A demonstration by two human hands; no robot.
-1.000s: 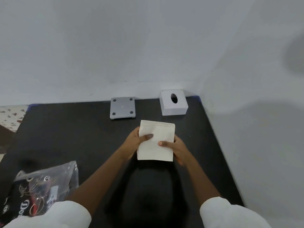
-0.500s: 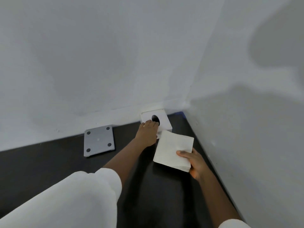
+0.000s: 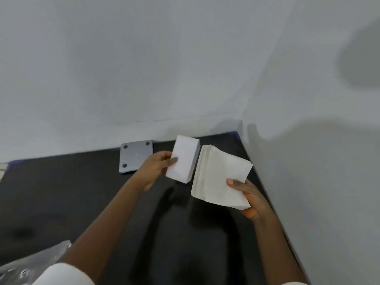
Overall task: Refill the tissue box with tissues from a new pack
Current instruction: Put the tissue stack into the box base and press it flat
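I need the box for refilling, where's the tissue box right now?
In the head view, the tissue box is held off the table in the left hand, right of the grey plate, beside the tissue stack.

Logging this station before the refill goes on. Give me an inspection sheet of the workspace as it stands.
Surface: black table, bare in the middle.
Job's things: white box held off the table, its opening out of sight; tissues held as a stack beside it.
Clutter: grey plate by the back wall; clear bag at the near left edge.
Grips: left hand on the box; right hand on the tissues.
Cables: nothing seen.
Surroundings: white walls meet at a corner.
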